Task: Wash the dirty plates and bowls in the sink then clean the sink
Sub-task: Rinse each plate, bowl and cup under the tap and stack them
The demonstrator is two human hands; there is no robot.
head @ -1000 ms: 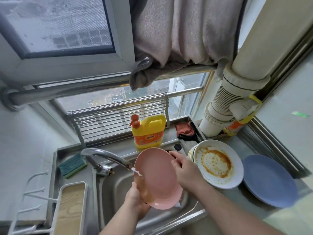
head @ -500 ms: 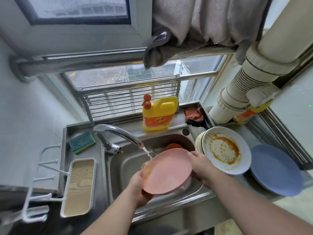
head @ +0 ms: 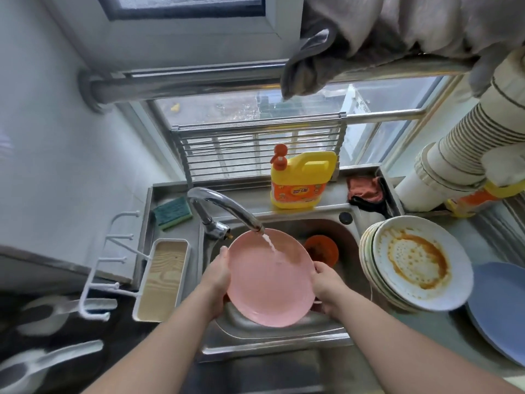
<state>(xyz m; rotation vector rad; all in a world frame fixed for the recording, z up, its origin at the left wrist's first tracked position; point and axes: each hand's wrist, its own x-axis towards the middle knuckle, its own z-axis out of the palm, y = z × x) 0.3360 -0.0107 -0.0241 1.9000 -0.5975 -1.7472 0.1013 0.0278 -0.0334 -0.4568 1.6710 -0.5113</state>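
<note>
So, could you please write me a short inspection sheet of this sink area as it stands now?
Surface: steel sink with counter, tap running.
Job's things: pink plate under the stream; sauce-stained white plate topping a stack right of the sink; orange dish in the basin; blue plate far right.
Clutter: yellow detergent jug, green sponge, red cloth.
Hands: left hand and right hand hold the pink plate's rim.
Cables: nothing seen.
Surroundings: window, folded metal rack, hanging towel.
</note>
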